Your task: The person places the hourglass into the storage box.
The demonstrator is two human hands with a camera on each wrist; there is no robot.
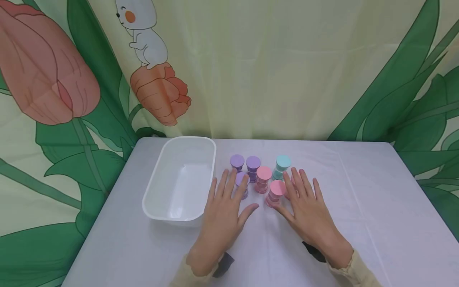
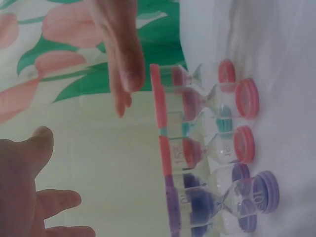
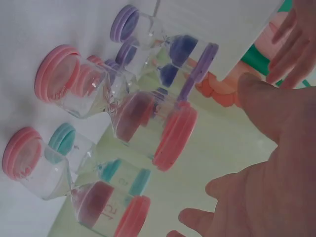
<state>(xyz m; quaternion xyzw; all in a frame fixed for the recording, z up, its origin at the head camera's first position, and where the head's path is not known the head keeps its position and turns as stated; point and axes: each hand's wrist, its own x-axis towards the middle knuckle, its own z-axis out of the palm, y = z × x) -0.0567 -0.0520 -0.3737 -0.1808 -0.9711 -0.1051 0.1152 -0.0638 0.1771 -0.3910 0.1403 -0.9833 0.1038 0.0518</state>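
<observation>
A close group of sand timers stands upright on the table, with coloured sand in their upper bulbs. Three have purple caps [image 1: 253, 162], three have pink caps [image 1: 264, 173], and one is teal [image 1: 283, 161]. My left hand [image 1: 222, 215] is held palm down, fingers straight and spread, in front of the purple timers and beside the white tub. My right hand [image 1: 310, 211] mirrors it at the pink timers, partly hiding one of them in the head view. Both wrist views show a gap between the hands and the timers [image 2: 200, 150], [image 3: 131, 116]; neither hand holds anything.
A white plastic tub [image 1: 150, 199] with a raised rim stands left of the timers. White cloth covers the table [image 1: 376, 191]. Behind it hangs a curtain [image 1: 269, 79] printed with tulips, leaves and a rabbit on a carrot. Dark pieces show beside both wrists.
</observation>
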